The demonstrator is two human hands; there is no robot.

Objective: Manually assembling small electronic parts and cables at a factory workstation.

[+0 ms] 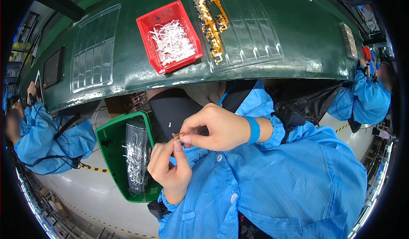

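Observation:
Above my lap, the fingertips of both hands meet in a pinch. Between them is a small orange-brown flexible circuit piece (180, 135), mostly covered by the fingers. My left hand (170, 170) is closed on its lower side, thumb and forefinger together. From the right comes my right hand (223, 127), also pinching it, with a blue band (254, 130) round the wrist. A tiny white scrap (169, 124) lies on my dark trouser leg, just beyond the fingers. Several orange flexible circuits (207, 23) lie on a clear plastic tray (255, 34) on the table.
A red bin (146, 43) of white strips (172, 43) stands on the green table (306, 47). Another clear tray (93, 53) and a black tray (53, 66) lie left. Below, a green crate (111, 166) holds stacked clear trays (136, 153). People in blue (55, 141) sit either side.

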